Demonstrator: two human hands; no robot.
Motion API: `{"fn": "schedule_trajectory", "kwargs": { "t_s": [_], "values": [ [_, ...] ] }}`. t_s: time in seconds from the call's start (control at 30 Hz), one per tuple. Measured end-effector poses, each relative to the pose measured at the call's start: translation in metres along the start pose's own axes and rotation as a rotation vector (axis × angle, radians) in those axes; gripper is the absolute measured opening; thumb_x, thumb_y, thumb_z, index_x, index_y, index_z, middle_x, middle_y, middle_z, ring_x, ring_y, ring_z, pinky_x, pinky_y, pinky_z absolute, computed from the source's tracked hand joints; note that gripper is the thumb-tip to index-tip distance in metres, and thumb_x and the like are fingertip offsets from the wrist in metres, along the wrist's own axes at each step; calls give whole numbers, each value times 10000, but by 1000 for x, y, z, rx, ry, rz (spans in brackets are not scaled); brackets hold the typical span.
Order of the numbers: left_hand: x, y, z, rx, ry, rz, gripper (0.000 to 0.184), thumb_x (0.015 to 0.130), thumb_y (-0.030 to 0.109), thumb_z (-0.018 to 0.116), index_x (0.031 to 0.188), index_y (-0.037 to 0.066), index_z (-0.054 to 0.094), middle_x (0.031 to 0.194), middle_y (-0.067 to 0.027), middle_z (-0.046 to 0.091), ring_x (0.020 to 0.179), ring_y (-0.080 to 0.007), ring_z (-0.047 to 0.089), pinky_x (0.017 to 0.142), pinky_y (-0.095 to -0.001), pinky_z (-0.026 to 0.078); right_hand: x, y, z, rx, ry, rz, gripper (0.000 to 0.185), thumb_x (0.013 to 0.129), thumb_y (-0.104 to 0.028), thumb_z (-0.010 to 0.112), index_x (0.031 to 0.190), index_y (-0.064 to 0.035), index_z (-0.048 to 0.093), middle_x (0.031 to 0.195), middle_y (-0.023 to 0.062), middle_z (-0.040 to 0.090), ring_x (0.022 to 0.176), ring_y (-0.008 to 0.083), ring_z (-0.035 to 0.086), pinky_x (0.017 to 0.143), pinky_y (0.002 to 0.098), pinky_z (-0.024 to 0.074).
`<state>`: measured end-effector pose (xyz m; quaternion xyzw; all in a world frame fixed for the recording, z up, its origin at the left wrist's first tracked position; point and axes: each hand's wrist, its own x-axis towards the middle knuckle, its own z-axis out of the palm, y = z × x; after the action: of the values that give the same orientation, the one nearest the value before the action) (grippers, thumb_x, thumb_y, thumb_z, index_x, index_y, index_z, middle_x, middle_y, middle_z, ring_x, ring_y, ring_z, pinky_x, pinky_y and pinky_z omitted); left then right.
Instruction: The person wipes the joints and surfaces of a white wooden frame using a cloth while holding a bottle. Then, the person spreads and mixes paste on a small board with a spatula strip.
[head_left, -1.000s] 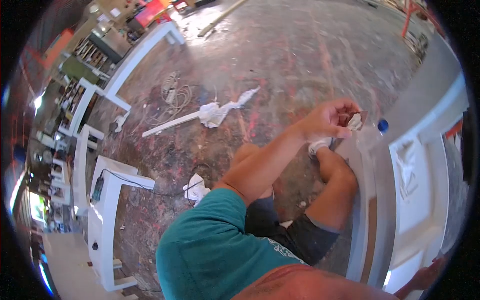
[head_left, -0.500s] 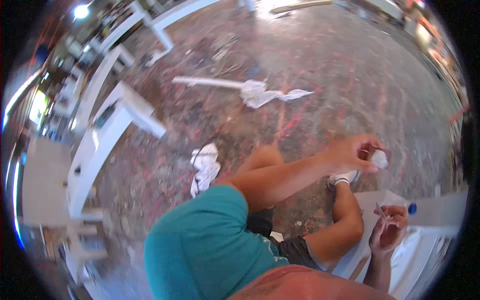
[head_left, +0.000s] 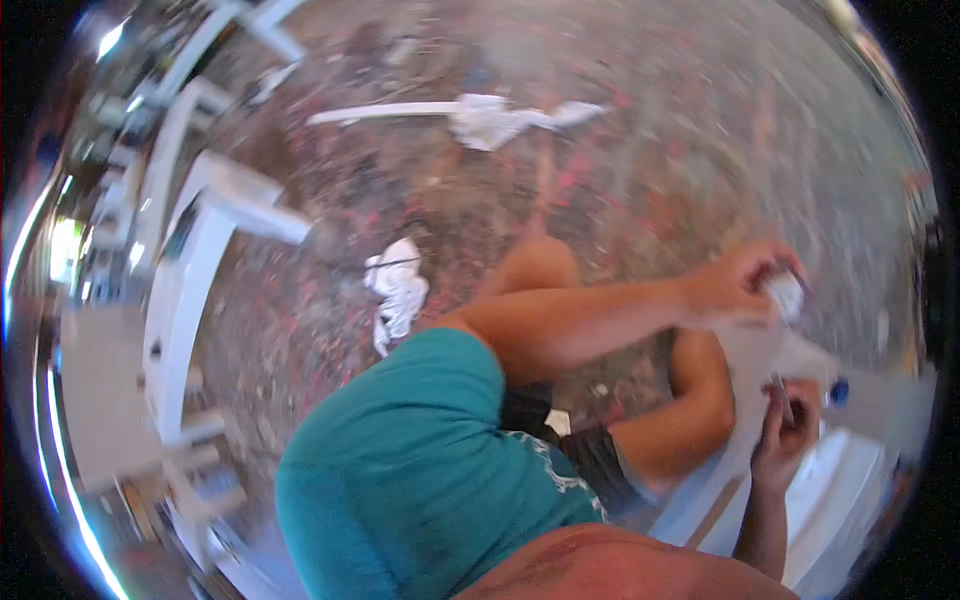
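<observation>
At the right of the head view, my left hand (head_left: 757,285) is stretched out with its fingers curled round a small whitish lump (head_left: 787,296); its exact kind is too blurred to tell. Below it, my right hand (head_left: 786,436) is closed on a thin, flat, light-coloured piece (head_left: 784,394) that sticks up between thumb and fingers. Just right of that hand is a small round blue thing (head_left: 838,391). Both hands are near a long white board-like piece (head_left: 835,495) beside my bent leg.
White furniture parts (head_left: 190,310) stand along the left side. On the stained floor lie a crumpled white cloth (head_left: 402,285) and a white strip (head_left: 385,112) that meets another bunched white cloth (head_left: 485,123). A beige panel (head_left: 105,395) is at the far left.
The view has tilted, so the floor and furniture sit higher and further left. The shoe is hidden from view. Both hands keep what they hold, with little movement relative to each other.
</observation>
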<state>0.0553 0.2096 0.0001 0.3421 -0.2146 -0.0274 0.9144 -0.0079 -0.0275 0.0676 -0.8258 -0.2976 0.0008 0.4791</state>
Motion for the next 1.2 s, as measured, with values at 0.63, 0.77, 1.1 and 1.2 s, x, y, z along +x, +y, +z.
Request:
{"fn": "schedule_trajectory", "kwargs": {
  "t_s": [0.63,0.77,1.1,1.2],
  "values": [
    [-21,-29,51,243,-35,-365,485,975,17,559,1451,21,466,1180,-41,609,995,-87,587,858,-251,489,10,21,-39,-283,139,-316,222,933,37,686,1145,49,619,1048,189,698,873,217,695,779,298,542],
    [-21,-29,47,268,-58,-373,482,988,39,562,1461,17,469,1164,-46,626,932,-107,606,832,-261,502,13,19,-35,-363,115,-261,196,932,12,704,1121,14,650,1030,131,710,853,180,702,728,281,542],
    [-26,-30,50,250,-52,-353,476,997,25,555,1463,-2,457,1205,-84,638,906,-135,640,827,-273,528,8,47,-27,-180,244,-313,136,882,1,736,1012,13,698,877,162,717,735,229,694,617,306,528],
    [-27,-28,50,266,-59,-349,475,996,21,556,1461,3,460,1196,-82,640,908,-135,647,821,-272,538,18,20,-28,-215,111,-227,135,891,3,736,1013,22,682,885,165,714,717,224,689,599,306,526]
  ]
}}
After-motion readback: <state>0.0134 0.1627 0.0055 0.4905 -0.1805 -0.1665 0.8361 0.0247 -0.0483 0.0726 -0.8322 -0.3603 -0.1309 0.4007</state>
